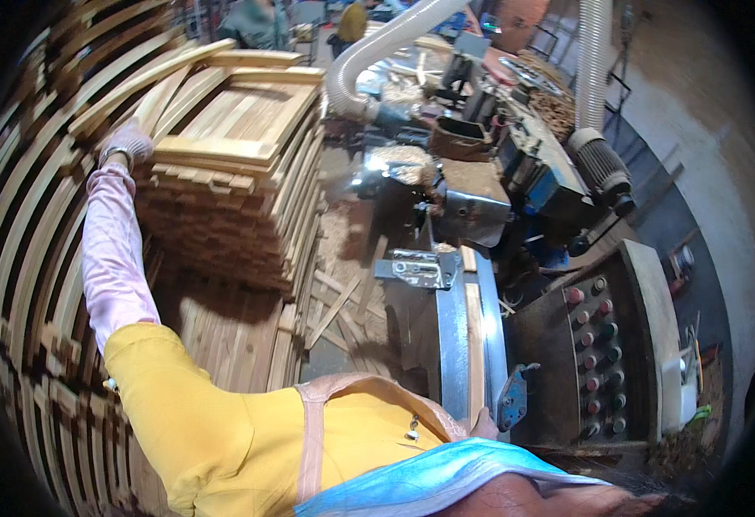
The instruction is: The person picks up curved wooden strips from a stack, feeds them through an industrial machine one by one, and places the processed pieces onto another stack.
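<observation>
a person in a yellow shirt [188, 409] reaches far to the left in a wood shop, the gloved left hand [126, 142] at the near end of a pale slat [162, 96] atop a tall stack [214, 220] of timber. the slat runs forward and slightly right from the grip, lying among other loose lengths; whether the fingers are clenched around it cannot be told from this angle. to the right, a long strip [474, 345] lies along the blue metal bed [453, 345] of a machine [477, 198], its near end right by the right hand [483, 424]. only a small part of that hand shows past the blue mask [412, 474], so whether its grip is grasping the strip or released cannot be told. the strip stretches straight ahead of the hand toward the machine's shavings-dusted housing. a control panel [541, 353] with colored buttons stands right of the bed. a ribbed hose [352, 60] curves beyond the stack, and offcuts [334, 306] lie crossed on the floor between stack and bed.
</observation>
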A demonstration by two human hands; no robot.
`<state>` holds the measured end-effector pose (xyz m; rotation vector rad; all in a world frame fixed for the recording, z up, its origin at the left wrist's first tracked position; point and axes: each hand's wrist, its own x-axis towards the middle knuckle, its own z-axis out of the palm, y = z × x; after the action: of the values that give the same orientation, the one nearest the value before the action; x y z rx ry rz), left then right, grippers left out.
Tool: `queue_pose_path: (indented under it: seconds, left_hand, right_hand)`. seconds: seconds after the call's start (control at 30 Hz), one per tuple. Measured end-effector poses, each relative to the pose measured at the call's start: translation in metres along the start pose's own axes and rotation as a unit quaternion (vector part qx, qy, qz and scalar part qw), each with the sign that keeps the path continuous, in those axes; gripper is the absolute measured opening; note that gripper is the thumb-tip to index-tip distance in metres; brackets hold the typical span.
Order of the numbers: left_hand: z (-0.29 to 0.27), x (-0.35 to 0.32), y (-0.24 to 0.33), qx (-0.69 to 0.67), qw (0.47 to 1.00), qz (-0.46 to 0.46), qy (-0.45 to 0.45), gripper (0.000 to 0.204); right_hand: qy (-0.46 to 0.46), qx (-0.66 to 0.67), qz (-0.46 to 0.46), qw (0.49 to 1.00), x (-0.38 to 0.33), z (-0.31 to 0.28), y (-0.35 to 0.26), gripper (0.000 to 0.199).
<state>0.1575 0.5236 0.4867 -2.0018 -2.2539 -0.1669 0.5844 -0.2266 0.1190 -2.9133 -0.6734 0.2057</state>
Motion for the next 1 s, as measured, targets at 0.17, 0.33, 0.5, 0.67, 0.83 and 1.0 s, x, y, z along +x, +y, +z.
queue_pose_path:
  seconds: [0.17,0.33,0.5,0.67,0.83,1.0]
  left_hand:
    - [-0.008,-0.082,-0.032,-0.033,0.999,0.026,0.001,0.067]
    - [0.04,-0.184,-0.104,-0.121,0.977,0.083,0.156,0.076]
    - [0.113,-0.283,-0.052,-0.505,0.856,0.1,0.047,0.088]
    - [0.2,-0.393,0.085,-0.846,0.506,0.108,-0.128,0.044]
    - [0.215,-0.43,0.142,-0.803,0.544,0.152,-0.192,0.04]
    - [0.221,-0.412,0.137,-0.802,0.559,0.196,-0.078,0.053]
  right_hand:
    - [0.188,0.021,-0.109,0.976,0.028,0.013,-0.013,0.037]
    - [0.294,0.003,-0.216,0.931,0.145,0.039,-0.059,0.027]
    - [0.314,0.041,-0.225,0.921,0.234,0.045,-0.108,0.026]
    - [-0.044,0.46,-0.372,0.805,0.173,-0.018,-0.257,0.048]
    - [-0.361,0.48,-0.443,0.666,0.08,-0.068,-0.35,0.059]
    - [-0.337,0.584,-0.286,0.68,0.091,-0.043,-0.309,0.039]
